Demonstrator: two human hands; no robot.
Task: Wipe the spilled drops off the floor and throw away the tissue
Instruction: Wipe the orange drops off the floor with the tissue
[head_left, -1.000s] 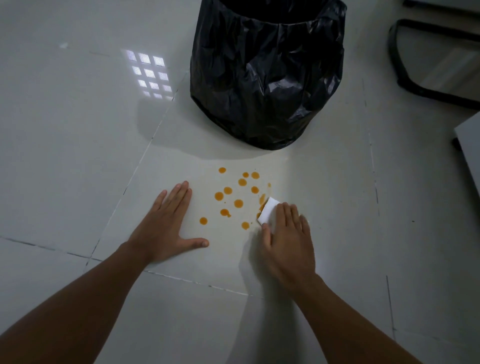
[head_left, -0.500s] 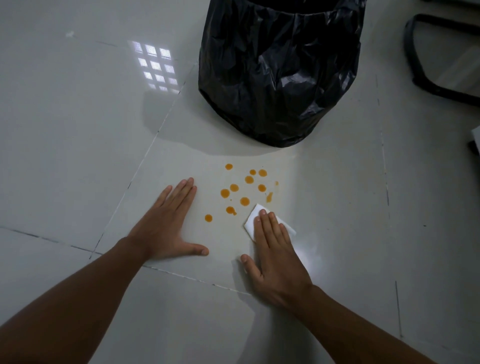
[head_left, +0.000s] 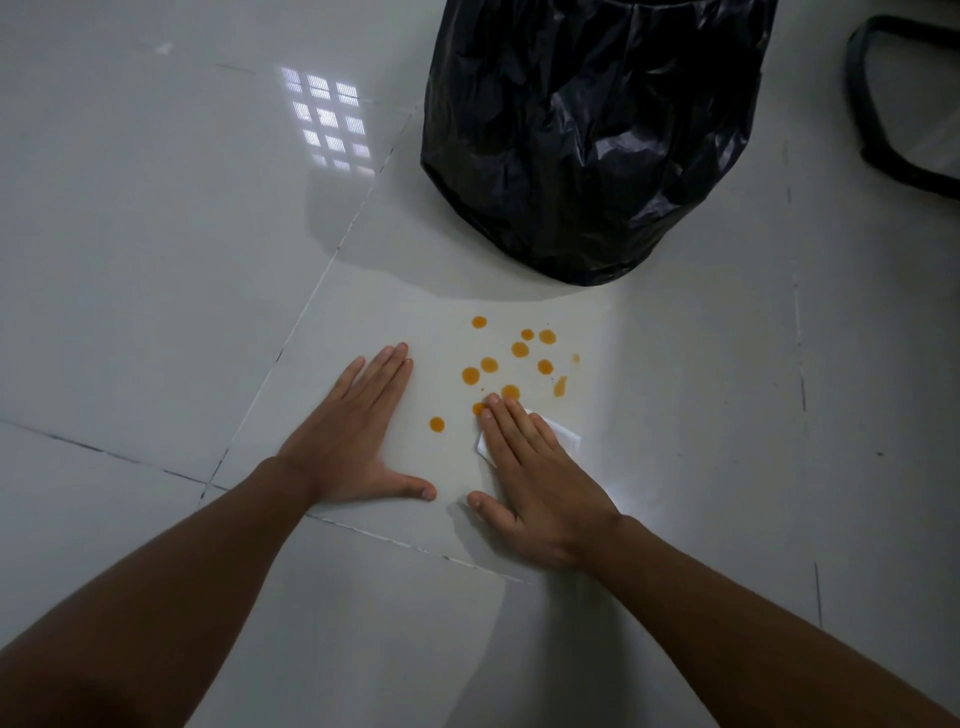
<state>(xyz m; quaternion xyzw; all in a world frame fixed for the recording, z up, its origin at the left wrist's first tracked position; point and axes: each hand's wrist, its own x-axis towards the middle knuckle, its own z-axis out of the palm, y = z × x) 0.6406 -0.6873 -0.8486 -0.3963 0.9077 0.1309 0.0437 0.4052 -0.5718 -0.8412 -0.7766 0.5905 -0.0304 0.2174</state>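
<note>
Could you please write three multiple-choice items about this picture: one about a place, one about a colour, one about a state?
1. Where does the black bin bag stand?
A. beyond the drops
B. between the hands
C. beside the person's left elbow

2. What colour are the spilled drops?
A. blue
B. orange
C. green

3. What is the state of the tissue?
A. lying in the bin
B. held up in the air
C. pressed flat on the floor under the right hand

Answers:
1 A: the bag is farther from the person than the spill.
2 B: every drop looks orange on the pale tile.
3 C: white corners show beside the flat fingers, while the left hand lies bare on the tile.
</note>
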